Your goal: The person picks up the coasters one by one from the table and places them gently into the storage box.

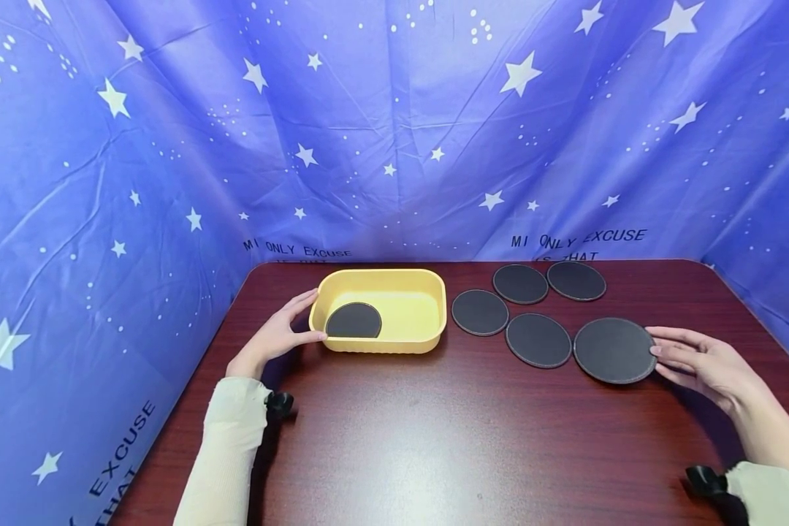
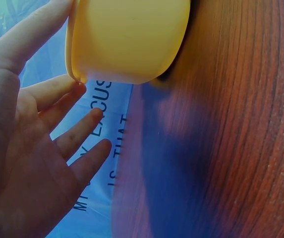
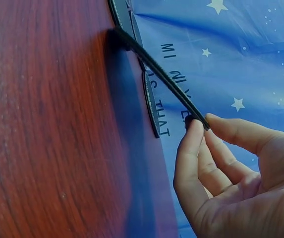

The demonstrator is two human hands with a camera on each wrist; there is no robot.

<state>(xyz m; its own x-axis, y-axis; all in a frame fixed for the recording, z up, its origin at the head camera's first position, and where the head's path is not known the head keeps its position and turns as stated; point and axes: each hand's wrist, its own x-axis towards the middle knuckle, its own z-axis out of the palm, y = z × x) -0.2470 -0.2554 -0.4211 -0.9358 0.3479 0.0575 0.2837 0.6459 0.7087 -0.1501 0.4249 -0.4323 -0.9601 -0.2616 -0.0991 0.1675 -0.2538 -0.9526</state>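
A yellow rectangular tub (image 1: 386, 345) stands at the table's back left, and one black round coaster (image 1: 354, 320) lies in its left end. My left hand (image 1: 277, 333) holds the tub's left end between thumb and index finger at the rim, the other fingers spread and free (image 2: 37, 124). At the right, my right hand (image 1: 703, 363) pinches another black coaster (image 1: 614, 351) by its right edge, thumb against fingers. That coaster is tilted in the right wrist view (image 3: 164, 79), its held edge raised above the table and its far edge low.
Several more black coasters lie flat right of the tub, among them a near one (image 1: 539, 340), one beside the tub (image 1: 479, 313) and one at the back edge (image 1: 576, 280). A blue star-patterned cloth (image 1: 394, 131) hangs behind the dark red wooden table (image 1: 394, 431).
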